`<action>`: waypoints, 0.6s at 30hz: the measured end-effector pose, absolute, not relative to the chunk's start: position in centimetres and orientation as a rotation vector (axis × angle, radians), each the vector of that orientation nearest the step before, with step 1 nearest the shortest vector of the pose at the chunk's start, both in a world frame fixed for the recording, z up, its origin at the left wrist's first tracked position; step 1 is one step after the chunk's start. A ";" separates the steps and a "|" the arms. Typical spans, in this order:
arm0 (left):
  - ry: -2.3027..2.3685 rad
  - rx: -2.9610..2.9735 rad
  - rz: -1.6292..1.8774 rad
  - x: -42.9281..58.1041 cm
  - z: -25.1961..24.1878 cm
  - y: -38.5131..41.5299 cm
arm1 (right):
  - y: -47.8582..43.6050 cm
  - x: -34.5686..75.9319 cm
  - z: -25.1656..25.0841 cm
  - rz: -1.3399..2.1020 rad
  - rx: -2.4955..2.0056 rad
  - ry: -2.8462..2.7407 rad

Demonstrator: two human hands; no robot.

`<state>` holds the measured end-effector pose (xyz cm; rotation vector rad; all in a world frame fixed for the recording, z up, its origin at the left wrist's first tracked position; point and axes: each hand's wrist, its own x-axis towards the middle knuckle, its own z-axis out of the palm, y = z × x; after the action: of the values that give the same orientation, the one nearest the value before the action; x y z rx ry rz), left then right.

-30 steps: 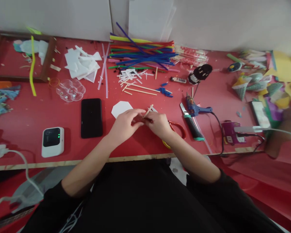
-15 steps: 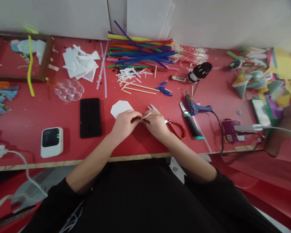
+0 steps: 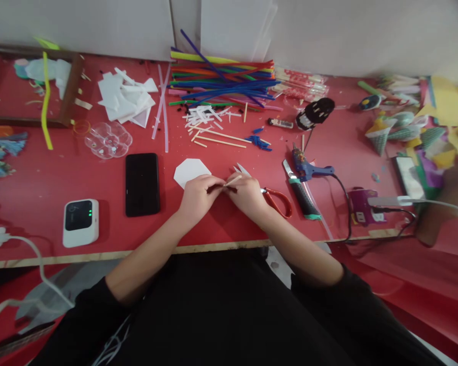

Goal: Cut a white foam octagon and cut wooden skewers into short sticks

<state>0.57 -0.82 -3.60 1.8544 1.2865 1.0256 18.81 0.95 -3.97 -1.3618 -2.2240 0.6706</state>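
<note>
Both hands meet above the front of the red table. A short pale wooden stick [image 3: 233,181] shows between the fingers of my right hand [image 3: 248,194], which is closed on it. My left hand [image 3: 199,197] is pinched at the stick's lower end; whatever its fingertips hold is hidden. Just behind my left hand lies a white paper octagon [image 3: 191,170], partly covered by it. Red-handled scissors [image 3: 278,202] rest under and beside my right hand, blades pointing away from me.
A black phone [image 3: 142,184] and a white router [image 3: 81,222] lie to the left. On the right are a utility knife [image 3: 303,195] and a blue glue gun [image 3: 311,169] with its cord. Pipe cleaners [image 3: 221,79] and cut white strips [image 3: 202,118] lie at the back.
The hands stay together in almost the same place, with the stick still between the fingers. The whole view has shifted very slightly.
</note>
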 end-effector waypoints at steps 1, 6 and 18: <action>1.281 1.865 1.026 0.6 -3.6 -0.9 | 0.9 18.8 -4.0 0.672 -1.370 -2.218; 1.256 1.910 1.033 0.6 -3.7 -0.9 | 0.7 18.6 -4.0 0.682 -1.383 -2.190; 1.258 1.907 1.016 0.7 -4.1 -0.7 | -4.4 23.7 0.0 0.327 -1.651 -2.041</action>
<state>0.68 -0.66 -4.13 1.9071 1.2577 1.0163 23.72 -4.36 -0.03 -1.6511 -2.0408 0.3273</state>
